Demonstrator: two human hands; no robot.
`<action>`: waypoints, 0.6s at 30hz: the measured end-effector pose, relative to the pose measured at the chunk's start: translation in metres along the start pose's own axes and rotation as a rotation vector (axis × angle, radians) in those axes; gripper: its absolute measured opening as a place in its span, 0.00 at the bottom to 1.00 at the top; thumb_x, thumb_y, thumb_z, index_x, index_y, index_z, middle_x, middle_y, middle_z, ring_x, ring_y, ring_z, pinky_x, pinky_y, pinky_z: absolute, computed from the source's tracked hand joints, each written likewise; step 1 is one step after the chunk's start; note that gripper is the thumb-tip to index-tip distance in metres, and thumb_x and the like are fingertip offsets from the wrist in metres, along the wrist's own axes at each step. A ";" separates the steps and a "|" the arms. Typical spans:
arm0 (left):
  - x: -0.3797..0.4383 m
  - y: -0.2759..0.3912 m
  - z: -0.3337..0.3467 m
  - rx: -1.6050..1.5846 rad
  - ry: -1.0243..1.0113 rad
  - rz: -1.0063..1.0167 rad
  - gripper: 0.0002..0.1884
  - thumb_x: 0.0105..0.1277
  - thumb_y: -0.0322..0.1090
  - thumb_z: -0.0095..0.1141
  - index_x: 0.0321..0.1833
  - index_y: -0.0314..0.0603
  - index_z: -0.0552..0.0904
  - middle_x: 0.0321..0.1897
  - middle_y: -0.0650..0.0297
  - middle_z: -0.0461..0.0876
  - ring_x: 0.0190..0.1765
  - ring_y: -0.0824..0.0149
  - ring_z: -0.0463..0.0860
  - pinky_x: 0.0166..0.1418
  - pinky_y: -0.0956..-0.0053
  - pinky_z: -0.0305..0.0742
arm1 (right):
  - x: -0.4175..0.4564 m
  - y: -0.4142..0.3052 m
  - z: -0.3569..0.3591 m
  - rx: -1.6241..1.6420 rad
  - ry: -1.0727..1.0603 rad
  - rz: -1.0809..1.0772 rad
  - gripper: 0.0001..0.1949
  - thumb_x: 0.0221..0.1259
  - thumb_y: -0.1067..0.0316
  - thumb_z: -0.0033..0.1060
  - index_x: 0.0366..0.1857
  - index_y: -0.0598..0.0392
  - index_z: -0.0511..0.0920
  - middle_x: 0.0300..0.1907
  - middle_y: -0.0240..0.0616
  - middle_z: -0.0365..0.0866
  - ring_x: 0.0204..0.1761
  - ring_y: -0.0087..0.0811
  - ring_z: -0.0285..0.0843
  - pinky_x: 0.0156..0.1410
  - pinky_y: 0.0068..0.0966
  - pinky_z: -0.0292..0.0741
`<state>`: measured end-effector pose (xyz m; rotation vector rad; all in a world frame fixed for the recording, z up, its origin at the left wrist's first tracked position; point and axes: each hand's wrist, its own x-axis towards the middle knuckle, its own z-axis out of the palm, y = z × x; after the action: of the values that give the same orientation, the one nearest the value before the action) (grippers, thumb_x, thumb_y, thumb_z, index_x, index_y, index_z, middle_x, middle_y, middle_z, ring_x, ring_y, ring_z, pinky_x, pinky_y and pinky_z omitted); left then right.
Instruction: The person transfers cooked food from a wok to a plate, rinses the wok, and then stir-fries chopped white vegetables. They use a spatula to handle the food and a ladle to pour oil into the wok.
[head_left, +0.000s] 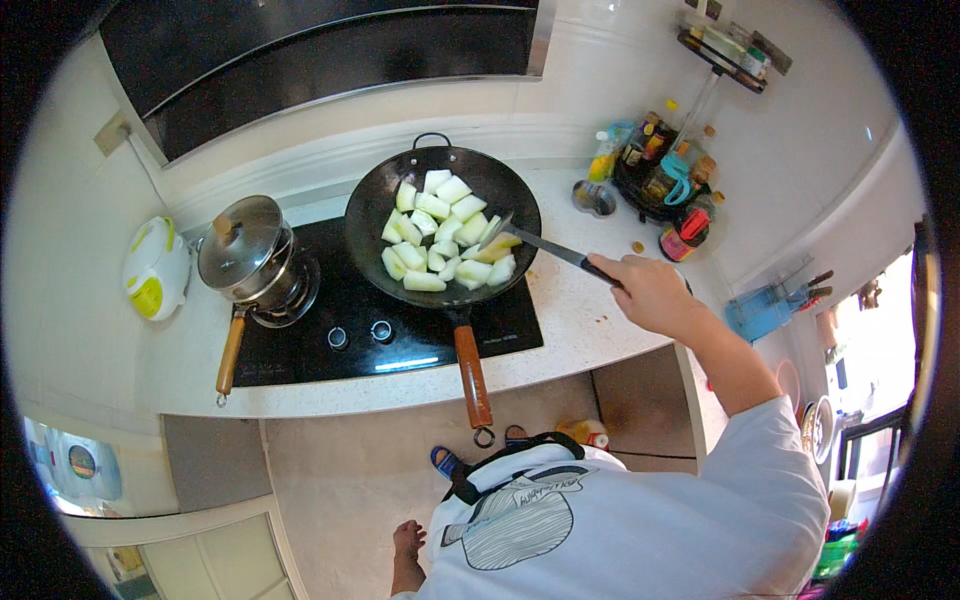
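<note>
My right hand (651, 291) grips the dark handle of a metal spatula (559, 250). The spatula's blade rests among pale green-white chunks of gourd or melon (448, 225) at the right side of a black wok (367, 247). The wok stands on the right part of a black glass gas hob (300, 360), its wooden handle (472, 375) jutting out past the counter's front edge. Down by my side hangs my left hand (410, 538), well away from the hob, with loosely curled fingers and nothing visible in it.
On the left burner sits a lidded saucepan (247, 281) with a wooden handle over the edge. A white-and-green appliance (157, 266) stands left of it. Sauce bottles (660, 161) crowd the right corner, near a blue knife holder (761, 311). A range hood (337, 52) overhangs the back.
</note>
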<state>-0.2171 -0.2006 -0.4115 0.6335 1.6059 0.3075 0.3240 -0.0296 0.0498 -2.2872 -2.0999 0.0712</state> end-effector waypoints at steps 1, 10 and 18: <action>0.006 -0.017 -0.002 -0.042 0.011 -0.021 0.16 0.65 0.41 0.53 0.47 0.36 0.77 0.35 0.57 0.82 0.31 0.63 0.81 0.29 0.71 0.75 | -0.001 0.002 0.000 0.021 -0.006 -0.019 0.25 0.54 0.71 0.53 0.60 0.45 0.71 0.32 0.45 0.78 0.34 0.45 0.77 0.38 0.40 0.73; 0.036 -0.054 -0.001 0.185 0.084 -0.107 0.16 0.64 0.41 0.51 0.46 0.36 0.78 0.34 0.57 0.82 0.31 0.64 0.81 0.29 0.70 0.75 | 0.002 0.004 -0.008 0.324 -0.178 -0.044 0.25 0.52 0.71 0.53 0.59 0.50 0.72 0.33 0.53 0.79 0.36 0.51 0.77 0.42 0.43 0.72; -0.032 0.043 0.014 0.075 0.026 -0.041 0.17 0.64 0.41 0.53 0.50 0.38 0.76 0.37 0.59 0.82 0.33 0.65 0.82 0.27 0.72 0.74 | 0.029 -0.011 0.016 0.141 -0.158 0.032 0.23 0.54 0.73 0.49 0.57 0.50 0.74 0.29 0.50 0.78 0.35 0.47 0.78 0.41 0.42 0.72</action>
<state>-0.1932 -0.1860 -0.3635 0.6549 1.6598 0.2268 0.3145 -0.0002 0.0341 -2.3007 -2.0536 0.4008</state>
